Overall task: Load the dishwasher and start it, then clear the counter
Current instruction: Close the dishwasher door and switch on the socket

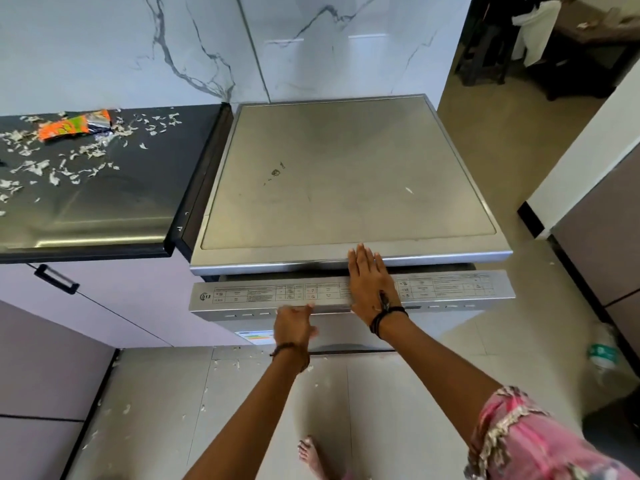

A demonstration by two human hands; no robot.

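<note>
The silver dishwasher (pixel 346 174) stands right of the black counter (pixel 104 209). Its door (pixel 242 294) is slightly ajar, so the labelled control strip on its top edge shows. My right hand (pixel 369 282) lies flat and open across that strip, fingertips touching the front lip of the dishwasher's top. My left hand (pixel 294 327) is lower on the door's front, fingers curled around its upper edge. On the counter lie an orange snack wrapper (pixel 74 125) and several torn paper scraps (pixel 69 164).
A lilac cabinet with a black handle (pixel 57 278) sits under the counter. Paper scraps (pixel 225 362) litter the tiled floor. A plastic bottle (pixel 604 356) lies on the floor at right, beside another cabinet. My bare foot (pixel 311 455) is below the door. Dark furniture (pixel 519 46) stands beyond the doorway.
</note>
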